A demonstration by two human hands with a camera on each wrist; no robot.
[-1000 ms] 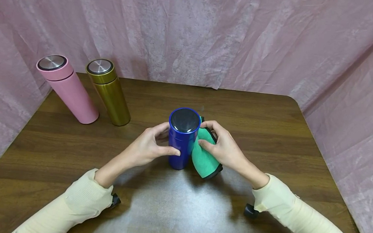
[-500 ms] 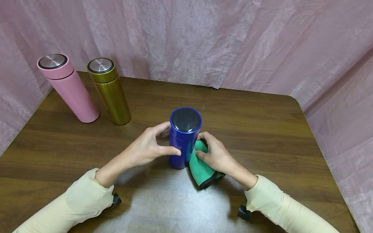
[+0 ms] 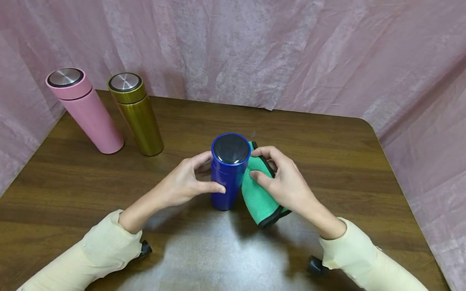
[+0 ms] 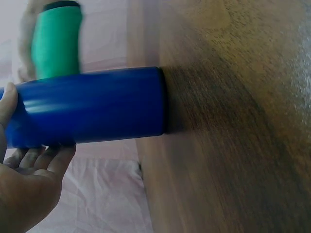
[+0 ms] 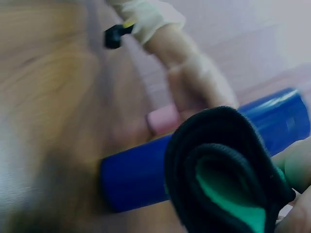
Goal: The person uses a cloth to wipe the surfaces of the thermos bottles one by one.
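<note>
A dark blue thermos bottle (image 3: 226,181) with a glossy black lid top stands upright on the table. My left hand (image 3: 182,182) holds it from the left, thumb across the near side and the other fingers behind. At its right side, my right hand (image 3: 289,184) pinches a folded green cloth (image 3: 258,195) with black edging and holds it against the bottle. The left wrist view shows the blue bottle (image 4: 97,109) side-on with the green cloth (image 4: 59,41) beyond it. In the right wrist view, the cloth's dark edge (image 5: 214,116) hides part of the bottle (image 5: 138,174).
Farther back on the left, a pink thermos (image 3: 91,118) and a gold thermos (image 3: 142,124) stand side by side with steel-topped lids. The brown wooden table (image 3: 323,152) has a rounded far right corner. Pink curtains (image 3: 241,45) hang behind and beside it.
The right hand slid the cloth down the bottle's right side, then brought it back up near the lid. The left hand and the blue thermos have stayed nearly in place.
</note>
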